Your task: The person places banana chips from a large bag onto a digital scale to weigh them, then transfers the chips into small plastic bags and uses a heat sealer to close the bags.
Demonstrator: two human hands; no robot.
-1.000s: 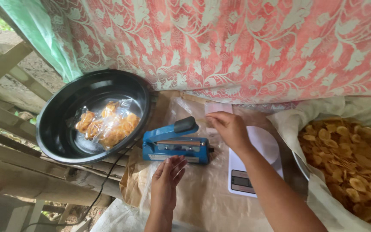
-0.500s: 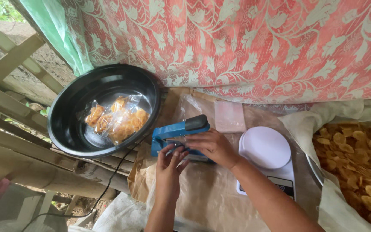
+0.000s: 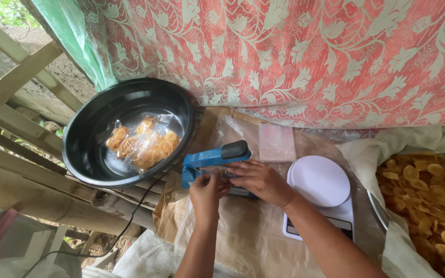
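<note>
Both hands, left hand and right hand, pinch a clear bag at the sealer; best kept flat and taut.

Left hand and right hand meet side by side, palms down, fingers curled, forearms converging

A red cloth with a white leaf pattern hangs behind. The basin is black, holding orange-yellow chips in clear bags. The sealer is blue with a black handle tip. The scale is white. The loose chips are golden yellow.
</note>
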